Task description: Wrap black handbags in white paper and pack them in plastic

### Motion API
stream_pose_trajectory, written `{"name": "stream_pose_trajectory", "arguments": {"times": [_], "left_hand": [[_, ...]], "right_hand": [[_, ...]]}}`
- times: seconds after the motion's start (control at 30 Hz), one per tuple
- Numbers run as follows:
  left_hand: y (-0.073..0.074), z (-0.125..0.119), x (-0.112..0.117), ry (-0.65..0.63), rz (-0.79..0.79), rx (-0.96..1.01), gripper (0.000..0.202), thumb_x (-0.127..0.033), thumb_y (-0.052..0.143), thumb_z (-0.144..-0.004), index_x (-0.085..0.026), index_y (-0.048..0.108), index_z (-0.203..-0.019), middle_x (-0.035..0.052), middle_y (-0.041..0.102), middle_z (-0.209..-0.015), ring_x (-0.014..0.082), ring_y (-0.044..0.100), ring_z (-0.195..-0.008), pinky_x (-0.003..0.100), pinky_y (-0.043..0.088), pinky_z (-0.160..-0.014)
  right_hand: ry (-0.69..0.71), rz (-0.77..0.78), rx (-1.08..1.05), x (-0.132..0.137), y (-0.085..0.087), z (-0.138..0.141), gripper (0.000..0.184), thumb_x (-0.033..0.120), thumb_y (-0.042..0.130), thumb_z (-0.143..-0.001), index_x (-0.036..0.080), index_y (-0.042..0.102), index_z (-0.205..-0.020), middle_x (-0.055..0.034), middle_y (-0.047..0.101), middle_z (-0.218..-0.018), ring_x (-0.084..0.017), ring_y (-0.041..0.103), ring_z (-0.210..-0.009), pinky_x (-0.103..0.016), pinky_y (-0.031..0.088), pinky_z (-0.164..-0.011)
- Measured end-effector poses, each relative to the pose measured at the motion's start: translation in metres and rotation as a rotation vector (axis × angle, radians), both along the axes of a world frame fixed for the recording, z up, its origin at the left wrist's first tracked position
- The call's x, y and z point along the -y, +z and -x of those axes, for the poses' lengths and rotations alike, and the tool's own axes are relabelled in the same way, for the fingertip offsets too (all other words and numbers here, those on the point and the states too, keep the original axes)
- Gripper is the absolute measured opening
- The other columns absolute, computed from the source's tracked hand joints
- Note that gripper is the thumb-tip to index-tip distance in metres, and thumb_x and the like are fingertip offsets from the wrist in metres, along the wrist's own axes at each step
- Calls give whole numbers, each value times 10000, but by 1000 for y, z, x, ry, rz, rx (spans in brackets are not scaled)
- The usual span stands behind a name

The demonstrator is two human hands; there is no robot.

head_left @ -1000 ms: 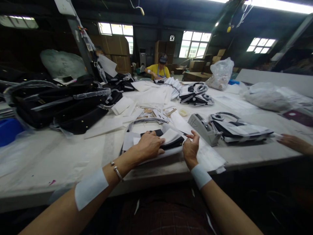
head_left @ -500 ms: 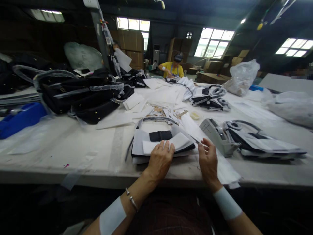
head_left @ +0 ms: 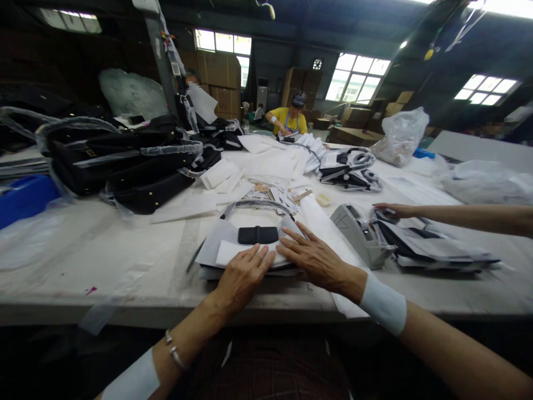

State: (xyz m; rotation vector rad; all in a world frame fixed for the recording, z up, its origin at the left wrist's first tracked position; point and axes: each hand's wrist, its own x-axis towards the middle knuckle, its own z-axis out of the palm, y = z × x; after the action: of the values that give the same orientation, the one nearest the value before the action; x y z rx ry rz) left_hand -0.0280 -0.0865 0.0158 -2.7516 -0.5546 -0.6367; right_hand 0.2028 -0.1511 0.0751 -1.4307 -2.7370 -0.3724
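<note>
A flat black bag wrapped in white paper (head_left: 250,247) lies at the near edge of the white table (head_left: 125,250), its black clasp tab (head_left: 258,234) showing on top. My left hand (head_left: 244,275) lies flat on the paper, fingers stretched out. My right hand (head_left: 314,255) presses flat on the paper's right side, fingers spread. Neither hand holds anything. A grey handle (head_left: 254,204) arches behind the bag.
A grey tape dispenser (head_left: 360,233) stands right of the bag. Another person's hand (head_left: 393,210) reaches in from the right over a wrapped bag (head_left: 433,247). Black bags (head_left: 125,161) are piled at left, a blue bin (head_left: 23,197) far left. A person in yellow (head_left: 289,116) works at the far end.
My right hand moved from the bag's right edge onto the paper and flattened. My left hand slid a little left and down. A hand came in from the right.
</note>
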Motion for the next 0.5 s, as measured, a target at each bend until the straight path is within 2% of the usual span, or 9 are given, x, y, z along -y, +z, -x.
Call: {"name": "stream_pose_trajectory", "arguments": {"times": [0.07, 0.13, 0.23, 0.33, 0.4, 0.5], "left_hand": [[1, 15, -6, -1, 26, -14, 442, -156, 542, -919, -162, 505, -1360, 116, 598, -1369, 264, 555, -1266, 416, 466, -1009], [2, 25, -10, 27, 30, -23, 450, -166, 545, -920, -176, 500, -1368, 110, 589, -1382, 274, 553, -1269, 447, 459, -1018], [-1, 28, -11, 72, -6, -16, 448, -181, 523, -935, -199, 495, -1382, 108, 578, -1395, 300, 561, -1256, 483, 462, -1017], [-6, 24, -11, 101, -46, 2, 434, -158, 477, -947, -215, 511, -1376, 109, 591, -1379, 305, 591, -1214, 488, 479, -1000], [-12, 22, -10, 108, -80, 24, 425, -132, 438, -954, -212, 532, -1360, 117, 605, -1360, 292, 616, -1175, 460, 495, -978], [-20, 21, -7, 105, -150, 84, 406, -139, 419, -968, -204, 554, -1344, 125, 616, -1343, 281, 620, -1168, 429, 493, -979]], "right_hand": [[15, 28, -30, -2, -4, 7, 758, 203, 771, -720, 129, 449, -1402, -180, 501, -1448, -333, 380, -1406, -563, 219, -1212], [8, 44, -80, -3, -12, 12, 665, 139, 677, -790, 115, 438, -1410, -198, 501, -1447, -303, 438, -1372, -517, 318, -1180], [15, 67, -167, -6, -26, 11, 517, 54, 500, -875, 93, 454, -1388, -195, 564, -1386, -253, 521, -1309, -426, 447, -1100], [20, 81, -225, -8, -35, 8, 489, 30, 424, -897, 104, 455, -1379, -172, 603, -1345, -233, 577, -1250, -378, 523, -1014], [-5, 50, -257, -6, -41, 8, 486, 26, 406, -900, 132, 468, -1371, -154, 620, -1328, -220, 609, -1208, -357, 552, -966], [-46, -88, -275, 0, -54, 14, 480, 17, 392, -899, 125, 498, -1355, -153, 629, -1314, -239, 611, -1200, -373, 551, -972]]}}
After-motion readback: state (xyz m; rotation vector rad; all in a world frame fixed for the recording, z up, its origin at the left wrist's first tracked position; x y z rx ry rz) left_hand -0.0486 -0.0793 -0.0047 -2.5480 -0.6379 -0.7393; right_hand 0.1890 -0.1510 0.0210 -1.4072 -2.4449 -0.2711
